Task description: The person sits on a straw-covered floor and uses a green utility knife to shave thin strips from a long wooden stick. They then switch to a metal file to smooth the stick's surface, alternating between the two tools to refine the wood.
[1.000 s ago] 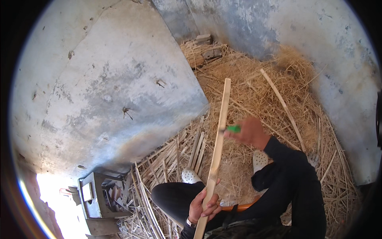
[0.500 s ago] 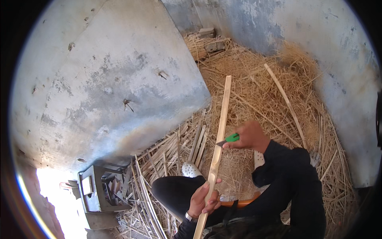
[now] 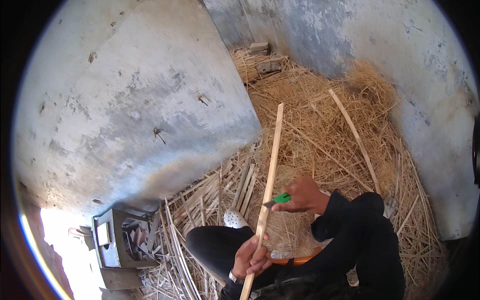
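Bamboo strip (image 3: 270,165) sits clenched in your left hand (image 3: 251,256); right hand (image 3: 303,195) grasps the green-handled knife (image 3: 276,201): shave away from yourself.

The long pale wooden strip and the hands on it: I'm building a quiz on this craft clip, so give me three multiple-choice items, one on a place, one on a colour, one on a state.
1. Where does the left hand grip the long pale wooden strip?
A. Near its lower end
B. At its far tip
C. Nowhere on it

2. What colour is the handle of the small knife in the right hand?
A. Red
B. Green
C. Yellow

3. How is the knife placed?
A. Lying on the straw
B. Tucked under a leg
C. Blade against the strip's right edge

Key: 1 A, the fingers close round the strip just above the lap. 2 B, a bright green handle shows beside the fist. 3 C, the blade tip meets the strip about halfway along it, above the dry straw-covered floor.
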